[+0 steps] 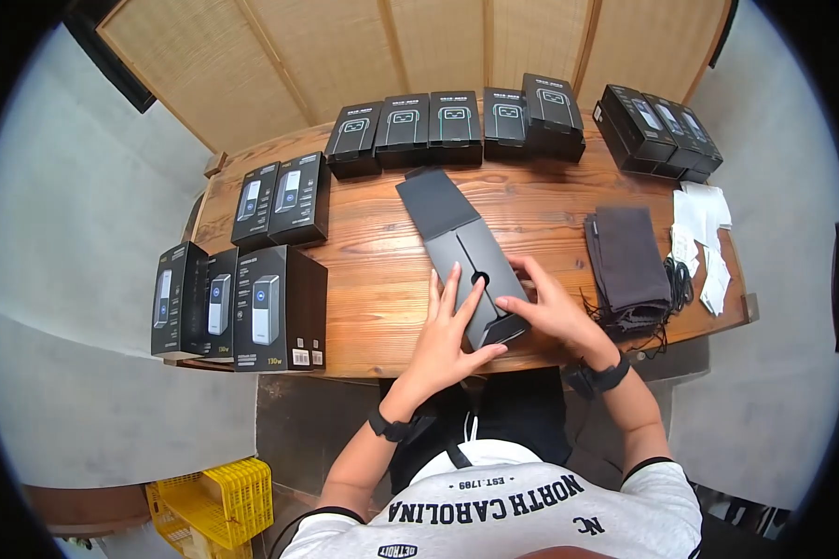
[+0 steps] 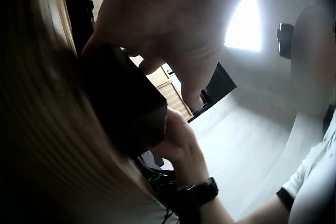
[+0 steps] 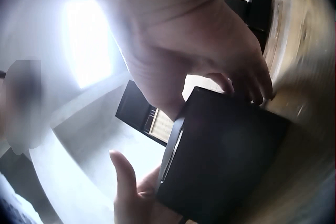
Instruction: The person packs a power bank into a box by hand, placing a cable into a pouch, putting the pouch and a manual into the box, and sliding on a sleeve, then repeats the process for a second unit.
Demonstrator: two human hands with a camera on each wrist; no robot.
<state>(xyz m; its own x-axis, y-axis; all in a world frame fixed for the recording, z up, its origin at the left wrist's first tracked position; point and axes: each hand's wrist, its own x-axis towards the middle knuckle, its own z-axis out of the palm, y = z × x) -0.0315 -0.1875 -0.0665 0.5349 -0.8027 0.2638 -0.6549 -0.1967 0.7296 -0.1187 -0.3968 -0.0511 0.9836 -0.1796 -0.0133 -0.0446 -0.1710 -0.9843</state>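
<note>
An open black box [image 1: 471, 261] lies slanted at the table's middle, its lid flap folded out toward the back; a round dark hole shows in its inner panels. My left hand [image 1: 446, 337] rests on its left part with fingers spread and extended, the thumb near the front end. At the box's right edge, my right hand [image 1: 555, 312] grips the side, thumb on the top panel. In the left wrist view the box [image 2: 126, 103] is very dark below my left hand [image 2: 163, 19]. The right wrist view shows my right hand [image 3: 194, 45] over the box's [image 3: 226, 150] side.
Closed black boxes [image 1: 280, 307] stand on the table's left, with several more along the back [image 1: 455, 126] and back right [image 1: 648, 130]. Dark cloth pouches [image 1: 629, 265], white papers [image 1: 699, 219] and a black cable [image 1: 679, 282] lie right. A yellow crate [image 1: 219, 503] sits at lower left.
</note>
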